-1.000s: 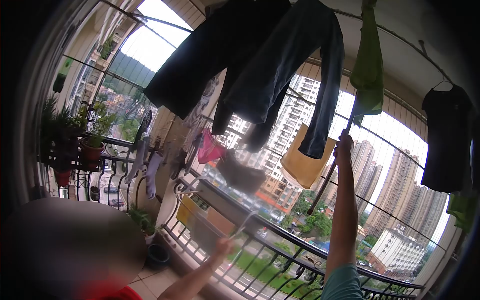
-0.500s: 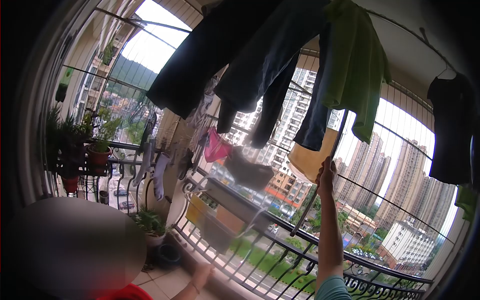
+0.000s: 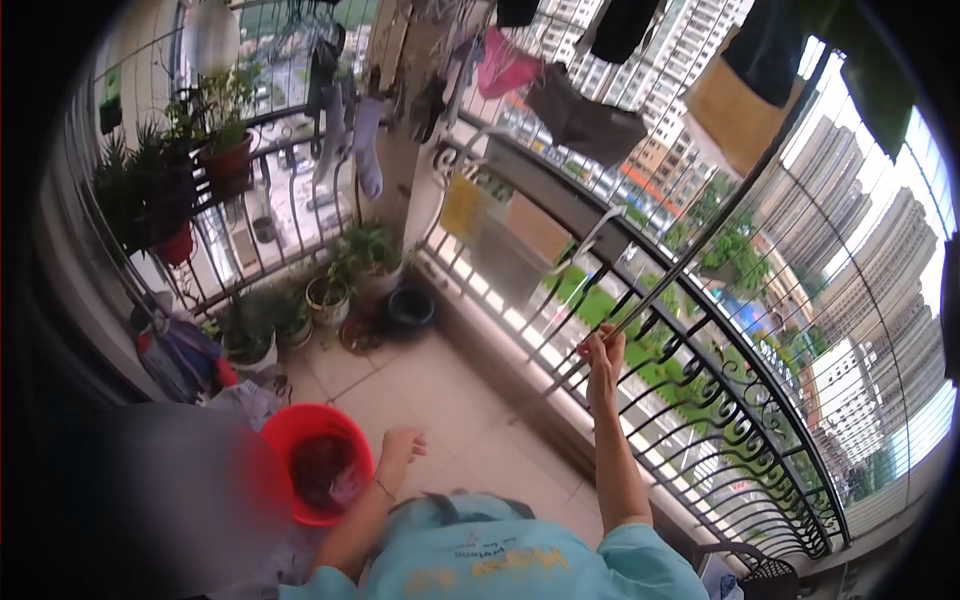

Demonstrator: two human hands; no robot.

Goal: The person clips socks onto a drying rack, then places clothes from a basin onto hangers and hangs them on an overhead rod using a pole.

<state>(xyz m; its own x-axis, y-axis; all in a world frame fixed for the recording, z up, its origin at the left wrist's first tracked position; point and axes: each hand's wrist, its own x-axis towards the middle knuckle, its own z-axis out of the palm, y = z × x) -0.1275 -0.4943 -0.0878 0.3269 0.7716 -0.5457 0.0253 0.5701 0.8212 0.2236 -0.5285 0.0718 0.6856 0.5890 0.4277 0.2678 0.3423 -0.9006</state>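
Observation:
My right hand (image 3: 604,350) is wrapped around a long thin clothes pole (image 3: 690,255), which slants from lower left to upper right in front of the railing. The pole's upper end reaches the hanging laundry; whether it hooks anything is unclear. Low over the tiled floor, my left hand (image 3: 404,444) holds nothing, its fingers loosely bent. Beside that forearm stands a red bucket (image 3: 352,440) with dark wet-looking cloth (image 3: 322,470) inside. Above the railing hang a yellow-tan cloth (image 3: 745,105), a grey-brown garment (image 3: 585,115) and a pink one (image 3: 508,65).
A curved black railing (image 3: 745,350) borders the balcony. Potted plants (image 3: 330,292) and a dark basin (image 3: 410,310) line the corner. Socks (image 3: 368,150) hang at the left, near a shelf plant (image 3: 225,155). A folding rack (image 3: 510,225) is on the railing. A blurred shape covers the lower left.
My view has tilted downward, bringing the red bucket and floor into sight. My right hand has come lower with the pole, which now slants more.

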